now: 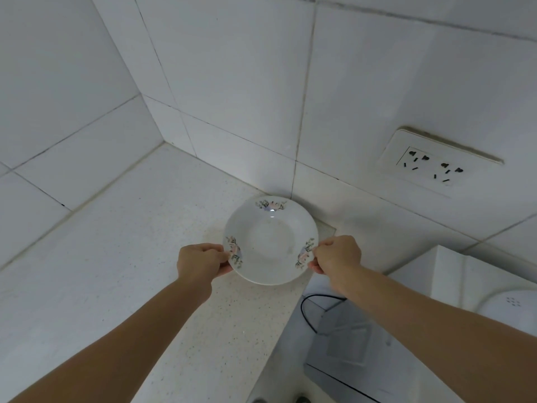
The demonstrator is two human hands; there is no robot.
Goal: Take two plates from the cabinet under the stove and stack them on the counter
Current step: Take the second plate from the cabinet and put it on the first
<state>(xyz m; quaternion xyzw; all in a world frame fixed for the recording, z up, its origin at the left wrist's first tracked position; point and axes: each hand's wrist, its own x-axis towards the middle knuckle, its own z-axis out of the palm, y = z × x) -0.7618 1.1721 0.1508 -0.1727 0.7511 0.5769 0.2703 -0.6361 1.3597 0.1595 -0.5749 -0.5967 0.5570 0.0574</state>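
A white plate (270, 241) with pink flower prints on its rim is held over the speckled white counter (130, 257), near the tiled corner. My left hand (200, 261) pinches the plate's left rim and my right hand (337, 254) pinches its right rim. Whether the plate touches the counter or hovers just above it is unclear. Only one plate shows; I cannot tell if another lies beneath it.
White tiled walls meet behind the counter. A double wall socket (436, 167) sits at the right. Below the counter's right edge lie a black cable (308, 315), a grey flat object (345, 341) and a white appliance (511, 306).
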